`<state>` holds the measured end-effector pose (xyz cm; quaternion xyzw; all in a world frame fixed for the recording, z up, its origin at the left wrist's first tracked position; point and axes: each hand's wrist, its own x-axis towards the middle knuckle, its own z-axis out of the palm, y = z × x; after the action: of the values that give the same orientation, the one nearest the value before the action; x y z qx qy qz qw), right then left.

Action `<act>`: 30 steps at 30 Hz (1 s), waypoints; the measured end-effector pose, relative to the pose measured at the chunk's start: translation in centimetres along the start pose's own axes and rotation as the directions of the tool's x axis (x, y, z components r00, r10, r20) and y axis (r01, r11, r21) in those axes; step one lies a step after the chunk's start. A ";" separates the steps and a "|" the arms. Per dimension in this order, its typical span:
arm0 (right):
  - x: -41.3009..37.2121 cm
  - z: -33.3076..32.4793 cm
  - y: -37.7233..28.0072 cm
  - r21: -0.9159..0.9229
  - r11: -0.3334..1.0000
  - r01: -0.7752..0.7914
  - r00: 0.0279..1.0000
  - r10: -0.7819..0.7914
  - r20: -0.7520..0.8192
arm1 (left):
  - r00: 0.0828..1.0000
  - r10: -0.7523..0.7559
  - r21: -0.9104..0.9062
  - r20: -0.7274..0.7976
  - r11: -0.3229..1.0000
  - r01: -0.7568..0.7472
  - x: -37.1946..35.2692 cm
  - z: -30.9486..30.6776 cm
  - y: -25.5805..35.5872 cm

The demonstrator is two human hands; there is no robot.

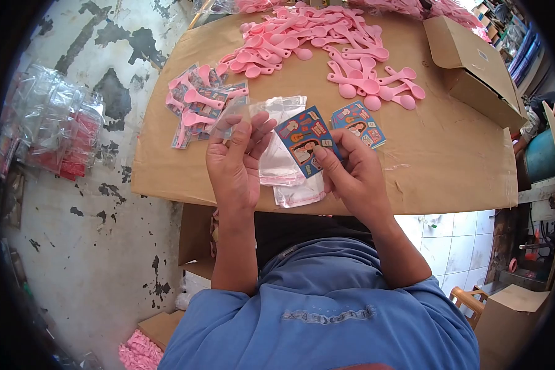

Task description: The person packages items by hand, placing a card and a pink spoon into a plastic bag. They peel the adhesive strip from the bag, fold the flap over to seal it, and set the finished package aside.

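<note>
My left hand [239,154] is raised over the table's front part, its thumb and fingers closed on a clear plastic bag [231,114]. Just right of it, my right hand [354,169] pinches a blue printed card [305,140] between thumb and fingers, tilted, with its picture side up. Under and between the hands lie flat clear plastic bags [282,161] in a loose pile. A stack of similar blue cards [359,123] rests beyond my right hand. To the left, pink spoons lie with cards in a pile of packed sets [197,102].
A large heap of pink spoons [302,34] covers the far middle of the brown table [438,154]. An open cardboard box [475,71] stands at the right. Plastic-wrapped packs [55,123] are at far left. Part of another person [539,111] shows at the right edge.
</note>
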<state>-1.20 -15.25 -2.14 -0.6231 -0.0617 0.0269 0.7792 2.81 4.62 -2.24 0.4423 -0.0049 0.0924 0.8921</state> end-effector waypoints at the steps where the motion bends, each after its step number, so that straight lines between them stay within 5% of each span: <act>1: 0.1 0.0 -0.1 0.004 1.000 0.000 1.000 0.000 -0.002 | 1.000 -0.002 0.009 0.003 1.000 0.002 -0.1 0.2 -0.1; 17: 0.2 -0.8 0.3 0.046 0.999 -0.004 0.999 0.006 -0.044 | 0.993 -0.060 0.053 0.106 0.997 0.055 -0.7 1.8 -1.4; 23: 0.2 -1.6 -0.1 -0.221 0.975 -0.017 0.998 0.029 0.051 | 0.996 -0.046 0.105 0.073 0.994 0.038 -0.7 2.3 -1.7; 30: -0.2 -2.9 -0.4 -0.029 0.998 -0.058 0.998 0.059 0.025 | 0.999 0.004 0.123 0.032 0.992 -0.008 -0.8 2.5 -1.7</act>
<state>-1.00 -18.19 -2.37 -0.6352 -0.0539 0.0570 0.7683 2.53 1.53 -2.19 0.4979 -0.0149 0.0882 0.8626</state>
